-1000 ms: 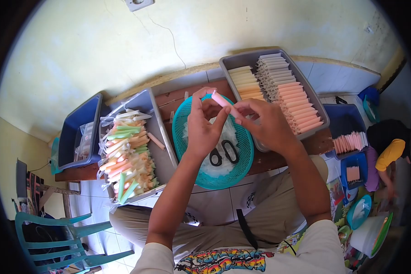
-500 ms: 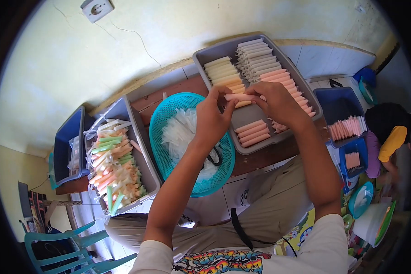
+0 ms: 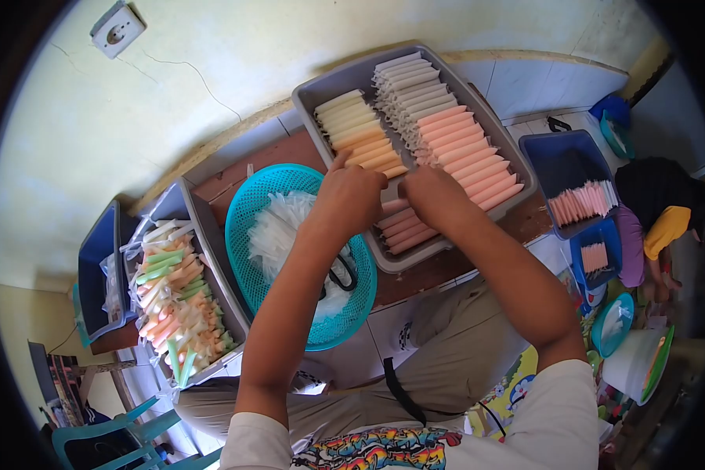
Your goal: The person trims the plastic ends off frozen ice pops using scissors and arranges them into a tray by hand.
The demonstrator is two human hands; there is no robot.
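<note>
The left hand [image 3: 348,196] and right hand [image 3: 435,196] meet low over a grey tray [image 3: 482,112] of smooth, hard-looking plastic with rounded corners. Both are mostly curled, knuckles up, the left index finger stretched out towards the orange tubes [image 3: 374,153]. A pink tube [image 3: 394,206], slim and glossy, shows in the narrow gap between them, in the tray's near part; the fingertips are hidden, so I cannot tell whether either hand grips it or merely touches it.

Just below it lie more pink tubes [image 3: 407,235], straight-sided and side by side. Pale cream ones [image 3: 346,116] run on from the orange, and beyond them white ones [image 3: 415,86] are stacked, their twisted ends crumpled.

Left of the tray, on the reddish-brown table [image 3: 282,160], a turquoise basket [image 3: 360,301] of perforated mesh holds limp, translucent film strips [image 3: 282,227] and a looped black handle [image 3: 353,276]. Further left, a second grey tray [image 3: 219,262] carries a jumbled heap of white, green and orange tubes [image 3: 182,301] with shiny plastic around them.
</note>
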